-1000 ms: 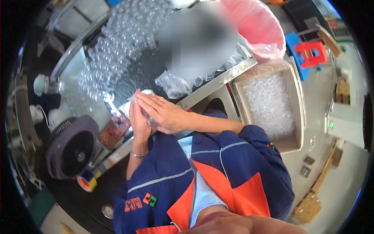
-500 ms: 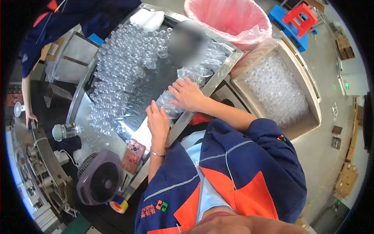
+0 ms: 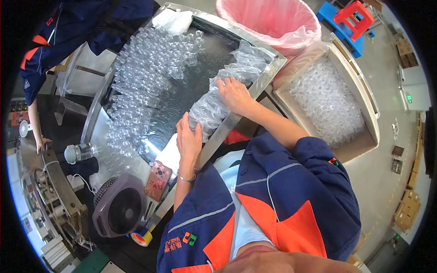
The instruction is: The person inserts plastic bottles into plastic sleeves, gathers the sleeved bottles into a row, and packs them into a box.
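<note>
Crumpled clear plastic bags lie in a row along the near right edge of a metal-rimmed tray. My left hand rests at the lower end of that row, its fingers apart and touching the plastic. Higher up the row, my right hand lies on the bags with its fingers spread. Many clear round plastic pieces stand in rows on the tray's left part. A white sheet lies just left of my left hand.
A phone, a fan and a tape roll are at the lower left, near a bottle. Right are a box of clear pieces and a pink-lined bin. A co-worker's arm shows far left.
Both hands have moved apart from their earlier closed-together pose in front of the body, onto the row of bags. Most recently my right hand has shifted slightly up and right. The view has shifted too.
</note>
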Action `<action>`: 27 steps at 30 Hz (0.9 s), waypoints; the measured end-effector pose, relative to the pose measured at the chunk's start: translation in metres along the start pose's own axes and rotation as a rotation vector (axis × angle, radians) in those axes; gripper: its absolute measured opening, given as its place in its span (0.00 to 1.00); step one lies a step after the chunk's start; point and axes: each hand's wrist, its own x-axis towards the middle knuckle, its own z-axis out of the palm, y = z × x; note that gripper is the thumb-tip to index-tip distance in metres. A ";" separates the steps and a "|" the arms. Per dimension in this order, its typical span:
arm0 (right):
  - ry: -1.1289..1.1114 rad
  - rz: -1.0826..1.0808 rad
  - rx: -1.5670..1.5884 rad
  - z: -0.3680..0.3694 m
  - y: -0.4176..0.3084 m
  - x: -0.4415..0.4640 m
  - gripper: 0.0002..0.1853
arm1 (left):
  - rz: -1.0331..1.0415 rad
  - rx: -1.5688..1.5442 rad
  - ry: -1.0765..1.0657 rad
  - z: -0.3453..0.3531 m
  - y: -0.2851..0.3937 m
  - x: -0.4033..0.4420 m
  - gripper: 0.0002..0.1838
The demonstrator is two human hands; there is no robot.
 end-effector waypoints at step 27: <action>-0.052 0.072 0.205 -0.027 0.012 -0.009 0.15 | -0.017 -0.017 -0.024 -0.001 -0.003 0.002 0.29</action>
